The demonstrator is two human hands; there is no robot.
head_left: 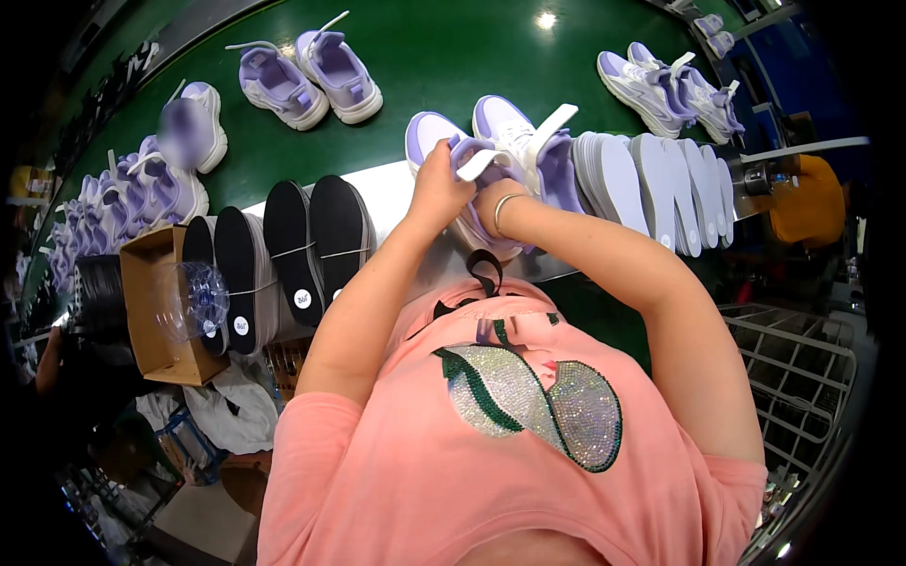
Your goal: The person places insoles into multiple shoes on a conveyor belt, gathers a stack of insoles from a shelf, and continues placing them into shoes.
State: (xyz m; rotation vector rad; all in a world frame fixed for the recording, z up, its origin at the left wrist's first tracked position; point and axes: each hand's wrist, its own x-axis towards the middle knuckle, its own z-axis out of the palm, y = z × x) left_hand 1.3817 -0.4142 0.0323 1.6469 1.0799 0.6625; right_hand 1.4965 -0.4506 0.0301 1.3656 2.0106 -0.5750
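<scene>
A white and lilac sneaker [427, 131] stands in front of me, toe pointing away. My left hand [440, 187] is closed around its left side, near the opening and the white strap. The fingers of my right hand [500, 203], a bracelet at its wrist, reach down into the shoe opening and are hidden there. Close against it on the right stands a matching sneaker [561, 173], its white strap sticking up. Stacks of pale grey insoles [608, 179] lie to the right of the shoes. To the left are banded bundles of black insoles [289, 229].
More lilac sneakers stand on the green table [453, 52]: a pair [326, 80] at far left, others [651, 90] at far right, and a row [127, 203] along the left. A cardboard box [146, 325] with clear plastic [189, 300] sits at left. A wire rack [793, 363] stands at right.
</scene>
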